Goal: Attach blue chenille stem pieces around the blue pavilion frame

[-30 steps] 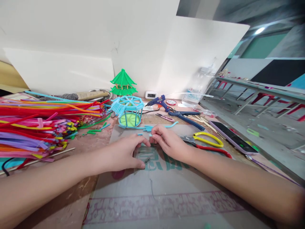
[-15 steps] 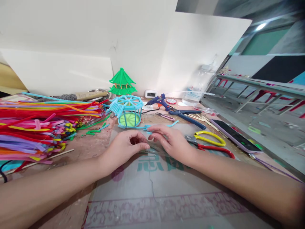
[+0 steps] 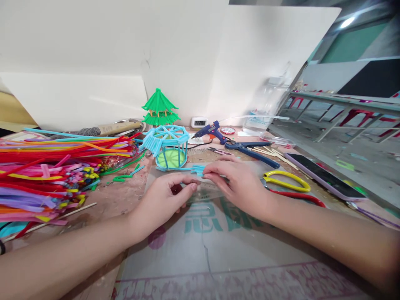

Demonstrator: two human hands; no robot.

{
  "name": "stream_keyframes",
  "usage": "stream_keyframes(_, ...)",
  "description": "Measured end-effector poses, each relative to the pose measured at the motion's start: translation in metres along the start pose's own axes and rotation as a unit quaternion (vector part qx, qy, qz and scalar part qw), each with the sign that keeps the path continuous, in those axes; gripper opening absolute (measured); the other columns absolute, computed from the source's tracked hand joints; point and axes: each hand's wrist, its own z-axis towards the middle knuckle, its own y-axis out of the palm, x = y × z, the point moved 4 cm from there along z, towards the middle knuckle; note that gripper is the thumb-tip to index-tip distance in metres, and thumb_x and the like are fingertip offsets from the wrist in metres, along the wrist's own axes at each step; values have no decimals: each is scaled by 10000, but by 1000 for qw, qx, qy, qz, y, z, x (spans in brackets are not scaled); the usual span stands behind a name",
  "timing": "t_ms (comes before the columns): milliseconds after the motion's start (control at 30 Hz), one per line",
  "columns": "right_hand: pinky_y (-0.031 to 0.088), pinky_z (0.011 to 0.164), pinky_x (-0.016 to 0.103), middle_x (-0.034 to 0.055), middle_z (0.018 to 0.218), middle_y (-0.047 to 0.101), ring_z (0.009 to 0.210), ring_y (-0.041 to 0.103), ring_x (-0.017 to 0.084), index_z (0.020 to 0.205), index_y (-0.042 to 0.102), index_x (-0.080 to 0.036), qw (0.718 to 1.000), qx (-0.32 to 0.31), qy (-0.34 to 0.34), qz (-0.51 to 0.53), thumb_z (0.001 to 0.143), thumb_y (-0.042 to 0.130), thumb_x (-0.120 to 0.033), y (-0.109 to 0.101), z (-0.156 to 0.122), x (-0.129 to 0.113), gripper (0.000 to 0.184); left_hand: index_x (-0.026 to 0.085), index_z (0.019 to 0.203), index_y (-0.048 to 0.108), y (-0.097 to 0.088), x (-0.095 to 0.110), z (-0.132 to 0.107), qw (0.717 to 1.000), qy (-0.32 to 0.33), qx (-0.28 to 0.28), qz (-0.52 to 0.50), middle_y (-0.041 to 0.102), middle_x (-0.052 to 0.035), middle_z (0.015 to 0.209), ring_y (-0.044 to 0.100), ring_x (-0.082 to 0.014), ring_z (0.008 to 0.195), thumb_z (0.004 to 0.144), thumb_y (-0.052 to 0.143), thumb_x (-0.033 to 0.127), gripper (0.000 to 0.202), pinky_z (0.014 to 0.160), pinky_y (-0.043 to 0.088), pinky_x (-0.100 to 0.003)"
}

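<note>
My left hand (image 3: 170, 192) is closed, thumb against forefinger, above the translucent sheet (image 3: 175, 266). Facing it, my right hand (image 3: 236, 181) pinches with fingertips pointing left. Something thin and pale seems to lie between the two sets of fingertips, too small to name. Just beyond them are several short light-blue pipe cleaner pieces (image 3: 197, 169). Behind my left hand stands a blue open-framed pavilion-like model (image 3: 171, 146) with a green base. A green tiered roof model (image 3: 158, 106) rises behind that.
Bundles of colourful pipe cleaners (image 3: 40, 179) fill the left side. Toward the back are a glue gun (image 3: 214, 132), a small digital clock (image 3: 199, 122) and a plastic bottle (image 3: 265, 108). Blue-handled pliers (image 3: 253, 152), yellow-and-red-handled pliers (image 3: 289, 181) and a phone (image 3: 325, 175) lie on the right.
My right hand has shifted a little to the right, its fingertips farther from my left hand's. The short blue pieces are now more exposed. The camera view has moved slightly.
</note>
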Motion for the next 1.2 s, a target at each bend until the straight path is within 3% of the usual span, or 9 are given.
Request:
stream_keyframes(167,489,839,395,41,893,759,775,669,205,1073,679,-224,999,17,-47,-21,939,530,-196,-9,3,-6,202,160,1017,700,2,-1,0,999,-26,0,-45,635,14,609,553,-93,491,873,570,383,295,473,466,-194)
stream_keyframes(433,536,792,306,37,928,762,878,698,186,986,722,-207,998,10,-1,56,929,548,-194,0,1,-5,184,156,1049,704,2,-1,1,998,-38,-3,-56,650,12,627,573,-97,515,855,599,347,291,502,496,-200)
stream_keyframes(667,542,818,317,21,968,758,919,702,193,1055,710,-246,997,4,27,78,927,556,-208,-3,0,-10,204,159,1061,698,2,0,0,998,-23,-5,-53,649,14,635,579,-95,519,868,589,342,288,504,500,-196)
stream_keyframes(1200,445,644,253,8,755,661,720,602,145,796,631,-189,987,-23,86,137,870,588,-170,0,10,-16,88,179,1050,702,4,1,0,999,6,-22,-35,639,21,628,570,-92,532,885,568,346,270,514,485,-187)
